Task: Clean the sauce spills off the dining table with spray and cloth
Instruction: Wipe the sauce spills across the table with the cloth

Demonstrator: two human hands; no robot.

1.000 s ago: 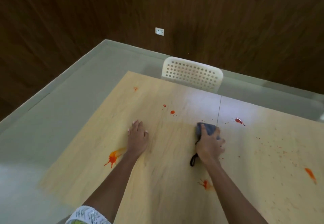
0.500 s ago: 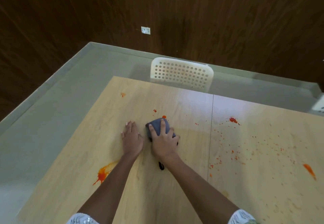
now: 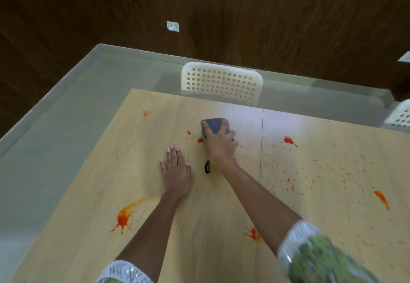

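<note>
Sauce lay in a big orange-red splat (image 3: 124,217) near the left edge of the pale wooden surface (image 3: 93,194), with a tiny spot (image 3: 145,112) farther up toward the far corner. The left hand (image 3: 176,175) rested flat on the wood, palm down, fingers straight and close together, holding nothing. Just beyond its fingertips sat two small red drops (image 3: 200,140), the nearer one touching the edge of the right hand (image 3: 219,144). That hand pressed down on a dark grey cloth (image 3: 214,124), its fingers spread over the fabric and curled at its edges; a black loop (image 3: 207,167) trailed from under the wrist onto the wood. Past the far edge stood a white perforated chair (image 3: 221,82). Right of the seam in the surface lay a red blot (image 3: 288,140), then a wide scatter of fine specks (image 3: 310,171), and an orange streak (image 3: 381,198) toward the right side. One more splat (image 3: 253,234) showed beside the right forearm. No spray bottle was in view.
</note>
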